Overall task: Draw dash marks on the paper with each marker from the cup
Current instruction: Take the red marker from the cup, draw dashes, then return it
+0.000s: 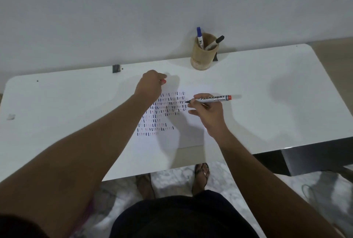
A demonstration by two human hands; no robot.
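Uncapped red-ended marker (212, 98) level above dash-filled paper (172, 123); two markers upright in cup (203, 54)

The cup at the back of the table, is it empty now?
No. The cup holds two markers, a blue-capped marker and a black-capped marker, both sticking up out of its rim.

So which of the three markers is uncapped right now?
The red-ended marker in the right hand, bare tip over the paper. The two in the cup have caps on.

White paper (191, 131): red, blue, black dashes; tan cup (203, 54); white table (267, 89).
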